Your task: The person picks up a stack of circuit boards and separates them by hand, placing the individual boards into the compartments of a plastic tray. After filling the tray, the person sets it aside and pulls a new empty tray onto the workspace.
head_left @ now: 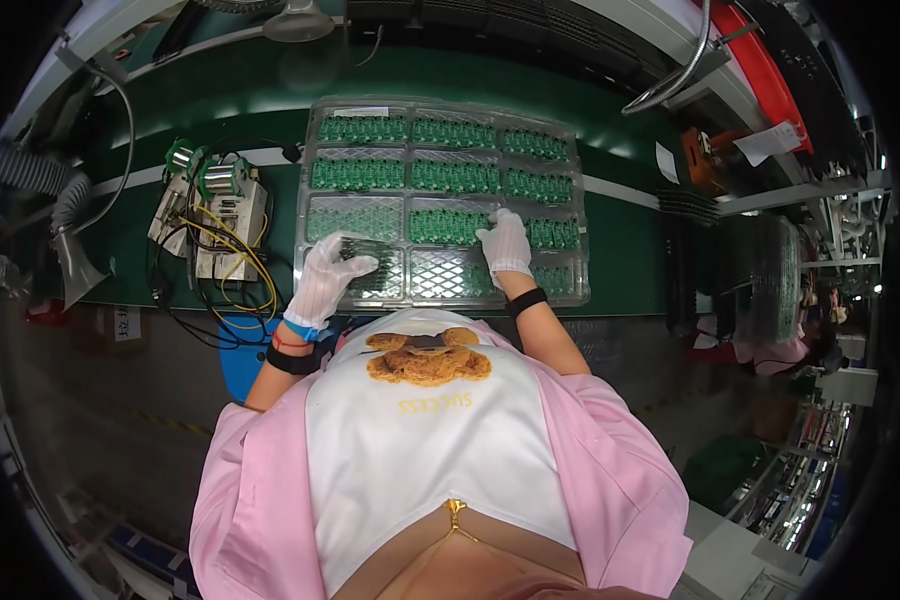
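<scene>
Gloved in white, over a clear compartmented tray (435,268) of green circuit boards (455,178) on a green bench (622,270).
Left hand (322,282) at the tray's near-left compartment, with thumb apart from forefinger; cannot tell whether pinching a board. Right hand (507,247) farther in, fingertips down at the third row from the far side, by the divider between middle and right columns; cannot tell whether pressed together or pinching. Boards packed close in the far rows, thinner-looking in the third-row left compartment; near-middle compartment largely bare over a lattice pattern. Left of the tray, pale boxes (235,225) with wire spools (222,178) and tangled cables (261,266). Black bands (527,302) on both wrists.
</scene>
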`<action>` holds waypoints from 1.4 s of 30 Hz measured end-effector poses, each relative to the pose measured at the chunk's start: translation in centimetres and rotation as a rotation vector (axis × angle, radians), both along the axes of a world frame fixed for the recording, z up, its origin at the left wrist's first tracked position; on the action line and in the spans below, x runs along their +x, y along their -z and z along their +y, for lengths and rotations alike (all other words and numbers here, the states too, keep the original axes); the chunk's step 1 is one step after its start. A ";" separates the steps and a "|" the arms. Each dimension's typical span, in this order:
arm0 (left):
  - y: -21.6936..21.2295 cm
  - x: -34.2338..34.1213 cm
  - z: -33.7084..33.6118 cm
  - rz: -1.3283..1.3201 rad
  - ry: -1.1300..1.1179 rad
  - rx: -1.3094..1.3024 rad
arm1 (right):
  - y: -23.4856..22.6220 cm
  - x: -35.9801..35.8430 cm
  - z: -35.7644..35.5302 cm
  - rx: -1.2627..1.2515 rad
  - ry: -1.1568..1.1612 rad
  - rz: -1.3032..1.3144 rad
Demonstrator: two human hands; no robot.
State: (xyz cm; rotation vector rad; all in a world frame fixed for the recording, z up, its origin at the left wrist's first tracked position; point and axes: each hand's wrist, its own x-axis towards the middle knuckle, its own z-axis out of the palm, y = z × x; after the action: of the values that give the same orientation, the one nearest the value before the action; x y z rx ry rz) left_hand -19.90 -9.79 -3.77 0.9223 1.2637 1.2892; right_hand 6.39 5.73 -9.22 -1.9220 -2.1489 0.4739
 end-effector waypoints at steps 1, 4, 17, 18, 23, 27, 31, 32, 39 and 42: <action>1.7 0.0 0.1 0.340 0.022 0.224 | -0.5 -0.2 -0.1 -0.001 0.046 0.066; 3.9 -0.4 0.6 1.037 0.079 0.650 | -3.3 -0.9 -1.2 0.036 -0.028 0.318; 0.7 5.2 1.5 0.992 0.275 0.508 | -8.8 -1.2 -4.0 0.536 -1.148 0.538; 0.5 5.3 1.5 1.066 0.272 0.636 | -8.5 -0.8 -4.2 0.428 -1.088 0.581; -0.6 6.2 1.6 0.854 0.328 0.539 | -8.4 -0.1 -5.7 -0.416 -0.714 1.069; 0.9 4.5 1.8 0.806 0.309 0.249 | -8.6 0.3 -3.2 -0.792 -0.063 1.317; 0.7 2.8 1.0 1.049 0.096 0.355 | -3.2 2.5 0.3 -0.383 0.083 0.843; 0.2 3.0 1.0 1.051 0.093 0.356 | -2.8 2.4 0.7 -0.324 0.072 0.655; 0.2 4.7 1.5 0.265 -0.245 0.073 | -0.4 2.0 0.6 -0.032 -0.008 0.045; 5.4 3.7 0.9 0.667 -0.102 0.215 | -1.2 1.9 0.7 -0.139 0.007 0.009</action>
State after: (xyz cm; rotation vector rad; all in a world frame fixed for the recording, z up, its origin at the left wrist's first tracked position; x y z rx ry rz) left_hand -16.25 -8.92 -9.13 1.5408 1.7143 1.2555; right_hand 8.25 6.40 -8.07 -1.9929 -2.1547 0.6451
